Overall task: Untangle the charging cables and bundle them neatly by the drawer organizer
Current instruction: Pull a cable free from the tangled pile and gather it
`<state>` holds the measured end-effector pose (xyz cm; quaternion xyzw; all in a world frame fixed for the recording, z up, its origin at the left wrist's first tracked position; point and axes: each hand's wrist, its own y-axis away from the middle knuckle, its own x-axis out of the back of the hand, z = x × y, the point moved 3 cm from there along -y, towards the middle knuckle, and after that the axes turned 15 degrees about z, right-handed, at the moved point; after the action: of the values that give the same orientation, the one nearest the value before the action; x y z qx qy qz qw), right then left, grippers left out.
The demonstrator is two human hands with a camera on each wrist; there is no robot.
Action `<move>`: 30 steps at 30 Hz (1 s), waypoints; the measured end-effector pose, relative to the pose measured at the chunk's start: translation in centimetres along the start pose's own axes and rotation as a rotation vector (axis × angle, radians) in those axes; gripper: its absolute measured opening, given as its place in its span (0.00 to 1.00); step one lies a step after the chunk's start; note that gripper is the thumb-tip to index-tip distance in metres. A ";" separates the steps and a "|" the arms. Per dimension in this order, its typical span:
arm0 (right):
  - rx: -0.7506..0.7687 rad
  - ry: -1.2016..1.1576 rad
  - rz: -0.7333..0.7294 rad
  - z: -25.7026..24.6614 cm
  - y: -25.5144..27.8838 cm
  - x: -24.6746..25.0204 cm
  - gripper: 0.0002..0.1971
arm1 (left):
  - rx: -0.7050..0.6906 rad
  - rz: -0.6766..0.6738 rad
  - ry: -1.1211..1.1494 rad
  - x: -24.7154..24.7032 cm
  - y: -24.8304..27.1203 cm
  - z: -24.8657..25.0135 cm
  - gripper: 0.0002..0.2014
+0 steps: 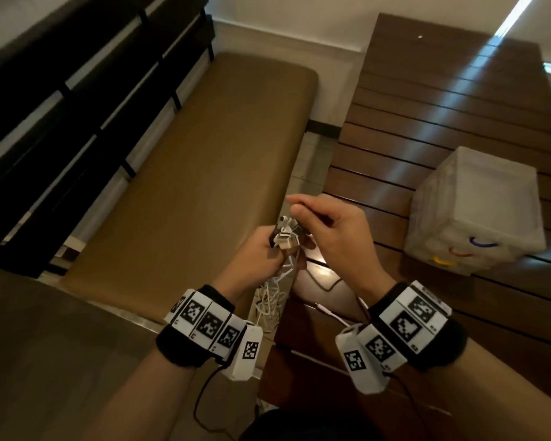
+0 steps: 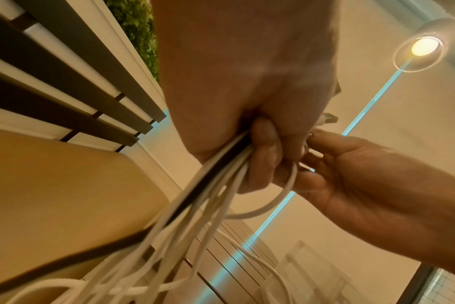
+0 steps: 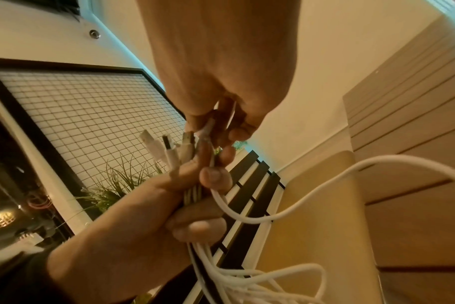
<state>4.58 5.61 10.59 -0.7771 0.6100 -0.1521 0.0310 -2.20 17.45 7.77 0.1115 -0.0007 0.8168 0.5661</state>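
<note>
- Charging cables (image 1: 283, 240): bunch of white leads plus one black lead, gathered with plug ends upward, several white USB-type plugs fanned at top. Held in air at scene centre, above gap between padded bench and slatted table. Loose lengths hang down in tangled loops below; one white loop arcs off to the right.
- Drawer organizer (image 1: 477, 214): translucent white plastic box, upright on slatted table, right of cables and well apart. Curved handles in blue, red, yellow on near face.
</note>
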 end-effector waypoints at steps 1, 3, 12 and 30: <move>0.058 0.057 0.016 -0.1 -0.1 0.0 0.11 | -0.017 -0.001 0.005 -0.2 -0.2 0.2 0.15; 0.133 0.151 0.068 -0.2 -0.4 0.1 0.12 | -0.041 0.032 0.020 -0.5 -0.7 0.5 0.17; 0.160 0.302 0.075 -1.8 -2.1 0.1 0.14 | -0.140 0.255 -0.090 -0.7 -2.3 0.8 0.12; -0.158 1.171 -0.487 12.0 4.9 4.3 0.13 | -0.109 0.406 0.016 1.1 -4.5 3.3 0.18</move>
<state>4.17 -1.44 -1.08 -0.6815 0.3411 -0.5089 -0.4002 2.17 19.67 10.66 0.0719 -0.0631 0.9137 0.3950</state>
